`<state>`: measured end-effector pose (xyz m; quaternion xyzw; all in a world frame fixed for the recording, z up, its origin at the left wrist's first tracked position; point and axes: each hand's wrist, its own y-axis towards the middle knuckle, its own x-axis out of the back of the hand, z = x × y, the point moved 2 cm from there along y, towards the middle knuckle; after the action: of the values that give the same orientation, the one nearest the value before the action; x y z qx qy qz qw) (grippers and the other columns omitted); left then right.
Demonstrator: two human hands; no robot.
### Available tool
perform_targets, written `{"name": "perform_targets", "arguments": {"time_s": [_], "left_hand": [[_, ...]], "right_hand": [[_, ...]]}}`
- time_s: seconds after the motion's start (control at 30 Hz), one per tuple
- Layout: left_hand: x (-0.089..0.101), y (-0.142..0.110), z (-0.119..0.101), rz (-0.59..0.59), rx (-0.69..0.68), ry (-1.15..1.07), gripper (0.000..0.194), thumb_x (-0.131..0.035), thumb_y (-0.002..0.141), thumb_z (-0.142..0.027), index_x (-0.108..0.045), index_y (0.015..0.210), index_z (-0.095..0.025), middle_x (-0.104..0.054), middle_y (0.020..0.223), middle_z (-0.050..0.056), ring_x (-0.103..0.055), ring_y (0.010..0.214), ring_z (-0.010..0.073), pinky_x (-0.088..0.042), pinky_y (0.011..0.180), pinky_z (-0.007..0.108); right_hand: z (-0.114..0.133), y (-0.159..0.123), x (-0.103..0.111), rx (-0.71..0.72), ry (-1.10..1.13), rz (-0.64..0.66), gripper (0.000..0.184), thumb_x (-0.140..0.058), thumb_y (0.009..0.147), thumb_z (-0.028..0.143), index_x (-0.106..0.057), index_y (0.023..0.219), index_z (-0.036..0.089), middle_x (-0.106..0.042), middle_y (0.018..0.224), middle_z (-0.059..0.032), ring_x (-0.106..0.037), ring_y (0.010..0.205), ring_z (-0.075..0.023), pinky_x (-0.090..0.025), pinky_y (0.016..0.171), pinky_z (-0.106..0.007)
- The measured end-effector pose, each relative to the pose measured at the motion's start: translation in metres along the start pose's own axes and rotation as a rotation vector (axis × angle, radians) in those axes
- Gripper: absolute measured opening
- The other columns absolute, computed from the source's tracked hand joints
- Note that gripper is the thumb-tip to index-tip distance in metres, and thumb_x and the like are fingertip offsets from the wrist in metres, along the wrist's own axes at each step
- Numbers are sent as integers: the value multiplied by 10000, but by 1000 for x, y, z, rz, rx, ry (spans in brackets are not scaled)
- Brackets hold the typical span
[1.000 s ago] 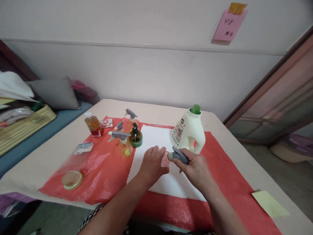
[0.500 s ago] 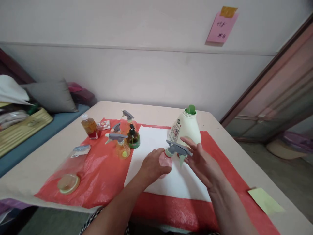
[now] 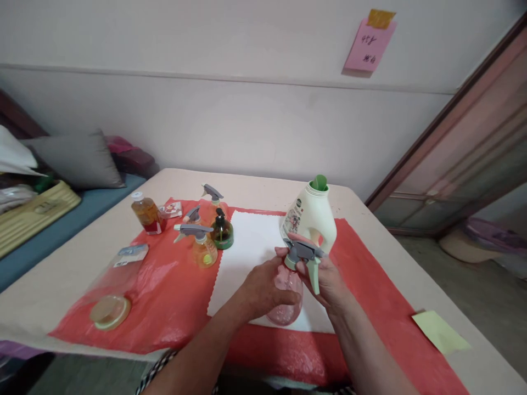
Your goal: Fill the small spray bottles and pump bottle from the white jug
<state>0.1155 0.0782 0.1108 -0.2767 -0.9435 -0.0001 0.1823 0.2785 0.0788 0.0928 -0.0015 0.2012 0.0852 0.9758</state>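
Note:
A clear pink spray bottle [image 3: 284, 314] is tilted in front of me over the white scalloped sheet [image 3: 242, 258]. My left hand [image 3: 263, 289] grips its body from the left, thumb across the front. On the right, my right hand [image 3: 329, 282] holds the grey trigger head [image 3: 302, 251], with its fingers partly hidden behind it. The head's pale green trigger hangs down beside my right hand. Just beyond stands a large cream jug [image 3: 315, 211] with a green scoop [image 3: 319, 182] in its mouth.
Left of the sheet, on red plastic [image 3: 173, 291], stand several bottles: an orange spray bottle [image 3: 205, 253], a dark green pump bottle [image 3: 222, 233] and an amber bottle [image 3: 147, 215]. A round lid [image 3: 110, 311] lies front left. A yellow paper [image 3: 440, 332] lies at right.
My right hand has closed from an open pose onto the trigger head. The spray bottle has come nearer to me, showing more of its body. My left hand still grips it.

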Motion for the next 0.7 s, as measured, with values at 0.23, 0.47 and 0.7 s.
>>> {"name": "perform_targets", "arguments": {"time_s": [0.23, 0.47, 0.7], "left_hand": [[-2, 4, 3, -121, 98, 118, 533, -750, 683, -360, -631, 1196, -276, -711, 1099, 6, -636, 998, 261, -500, 839, 346], [-10, 9, 7, -210, 148, 179, 458, -721, 704, -356, -630, 1141, -255, -707, 1052, 28, -652, 958, 253, -488, 787, 338], [-12, 10, 6, -213, 114, 190, 492, -725, 713, -360, -619, 1188, -289, -717, 1047, 9, -656, 966, 253, -463, 762, 334]], "right_hand": [[-4, 7, -9, 13, -90, -176, 750, -892, 649, 305, -551, 1316, 335, -765, 955, 7, -715, 905, -222, -534, 860, -389], [-8, 7, -29, 115, -53, -376, 597, -914, 605, 320, -508, 1041, 283, -756, 967, 14, -698, 900, -203, -532, 854, -374], [-10, 5, -29, 25, -94, -372, 453, -916, 577, 368, -700, 952, 229, -759, 1011, -38, -672, 978, -251, -498, 945, -423]]}}
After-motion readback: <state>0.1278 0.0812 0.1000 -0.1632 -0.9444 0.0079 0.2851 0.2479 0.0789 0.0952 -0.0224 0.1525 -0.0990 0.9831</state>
